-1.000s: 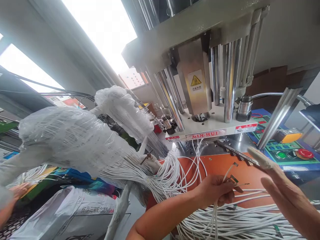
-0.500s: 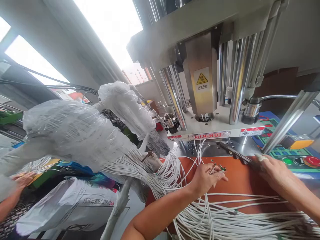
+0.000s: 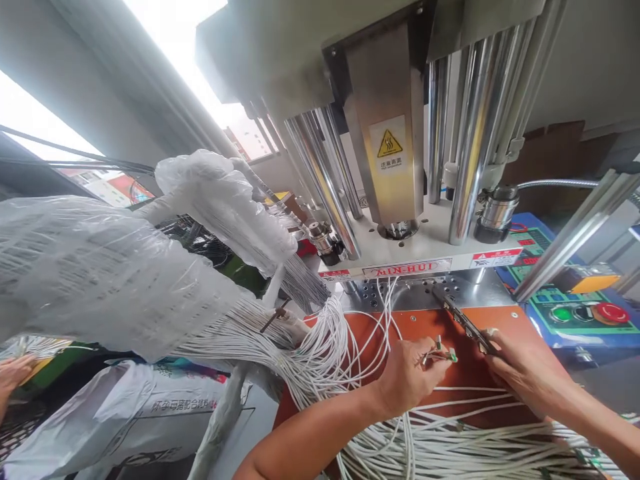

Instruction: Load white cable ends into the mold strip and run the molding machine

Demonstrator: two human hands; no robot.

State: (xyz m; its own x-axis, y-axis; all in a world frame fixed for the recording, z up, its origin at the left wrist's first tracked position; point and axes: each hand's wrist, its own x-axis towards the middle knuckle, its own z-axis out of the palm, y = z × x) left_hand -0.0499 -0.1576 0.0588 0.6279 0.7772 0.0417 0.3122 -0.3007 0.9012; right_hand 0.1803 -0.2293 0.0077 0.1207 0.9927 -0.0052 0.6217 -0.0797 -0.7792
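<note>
1. Two bare hands above the orange press bed (image 3: 510, 327).
2. Left hand (image 3: 407, 377) closed, pinching white wires (image 3: 465, 388) with metal terminals (image 3: 439, 353).
3. Right hand (image 3: 525, 373) gripping one slotted metal strip (image 3: 465, 323) over the bed.
4. Two plastic-wrapped wire bundles (image 3: 90, 267) left of the bed.

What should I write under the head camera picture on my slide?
Left hand pinches white wires with metal tips, right hand holds a metal strip, beneath a big press.

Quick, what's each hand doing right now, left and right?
Left hand: closed, pinching white wire ends with small metal terminals.
Right hand: closed, holding the end of a dark metal strip.
</note>
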